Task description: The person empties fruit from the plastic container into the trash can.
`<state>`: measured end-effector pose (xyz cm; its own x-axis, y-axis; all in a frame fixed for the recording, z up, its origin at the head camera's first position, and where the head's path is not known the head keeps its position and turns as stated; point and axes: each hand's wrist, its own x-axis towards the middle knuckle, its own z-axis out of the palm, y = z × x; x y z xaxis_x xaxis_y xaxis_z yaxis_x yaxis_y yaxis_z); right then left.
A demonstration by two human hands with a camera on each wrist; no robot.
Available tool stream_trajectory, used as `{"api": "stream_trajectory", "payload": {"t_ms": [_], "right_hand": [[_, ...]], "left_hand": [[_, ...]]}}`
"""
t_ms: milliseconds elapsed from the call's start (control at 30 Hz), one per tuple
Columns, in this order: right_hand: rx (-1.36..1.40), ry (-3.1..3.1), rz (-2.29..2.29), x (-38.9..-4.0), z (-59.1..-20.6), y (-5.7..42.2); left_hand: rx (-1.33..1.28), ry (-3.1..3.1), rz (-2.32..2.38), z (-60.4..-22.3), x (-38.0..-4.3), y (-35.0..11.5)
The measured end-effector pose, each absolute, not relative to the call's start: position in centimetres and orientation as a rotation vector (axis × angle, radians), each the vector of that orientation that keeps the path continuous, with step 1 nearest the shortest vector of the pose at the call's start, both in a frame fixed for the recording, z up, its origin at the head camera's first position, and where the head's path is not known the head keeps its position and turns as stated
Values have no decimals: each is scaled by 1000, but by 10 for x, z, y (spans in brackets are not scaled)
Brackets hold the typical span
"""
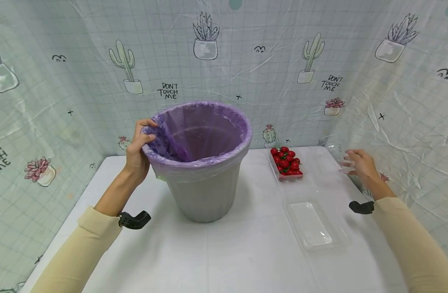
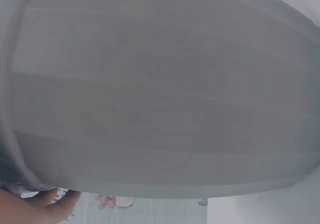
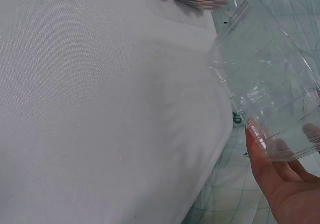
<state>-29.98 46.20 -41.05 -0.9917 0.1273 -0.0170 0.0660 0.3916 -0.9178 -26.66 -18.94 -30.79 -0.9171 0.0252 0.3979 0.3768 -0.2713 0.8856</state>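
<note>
A grey trash bin (image 1: 203, 199) stands on the white table, lined with a purple trash bag (image 1: 242, 122) folded over its rim. My left hand (image 1: 137, 148) grips the rim and bag at the bin's left side; the bin wall (image 2: 165, 94) fills most of the left wrist view. Off the table's right edge, my right hand (image 1: 363, 167) holds a clear plastic box (image 3: 265, 79), tilted, with thumb and fingers on opposite sides of one end. In the head view that box is hard to see against the backdrop.
A clear tray of red cherry tomatoes (image 1: 287, 163) sits at the back right of the table (image 1: 231, 260). Nearer lies another clear plastic container (image 1: 311, 224). A cactus-print sheet (image 1: 224, 73) hangs behind and along both sides.
</note>
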Motion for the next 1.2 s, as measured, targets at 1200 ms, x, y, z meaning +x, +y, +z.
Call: {"api": "stream_trajectory", "payload": {"t_ms": [1200], "right_hand": [[-685,-2767,1239,-309,-438,458]], "left_hand": [[-489,-1748,-2291,-306,-267,-190]]}}
